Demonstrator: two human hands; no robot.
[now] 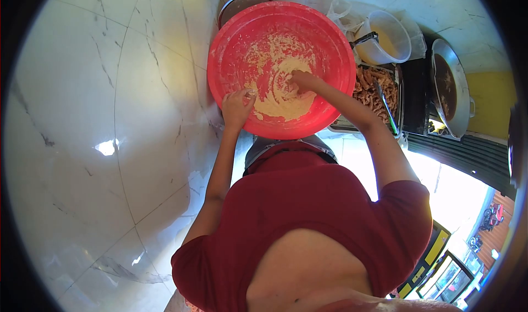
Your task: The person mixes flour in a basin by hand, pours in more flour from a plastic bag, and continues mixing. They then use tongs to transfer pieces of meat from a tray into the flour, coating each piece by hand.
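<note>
A big red plastic basin (220, 53) holds pale yellow flour (275, 109), spread in a loose layer and partly streaked up the wall. My right hand (303, 82) reaches into it from the right, with its curled fingers down in the flour. Inside the near left of the basin is my left hand (237, 107), wrist over the rim. Its thumb and fingers are drawn together at the flour's edge, and whatever lies between them is too small to make out. Flour dust coats the basin's inner wall.
Right of the basin, a tray holds brown fried strips (369, 86) with tongs (387, 109) on top. Behind it stands a clear plastic tub (391, 31) of yellowish contents. A wide metal pan (448, 86) of dark liquid is farther right. A marbled tile wall (159, 53) closes the left.
</note>
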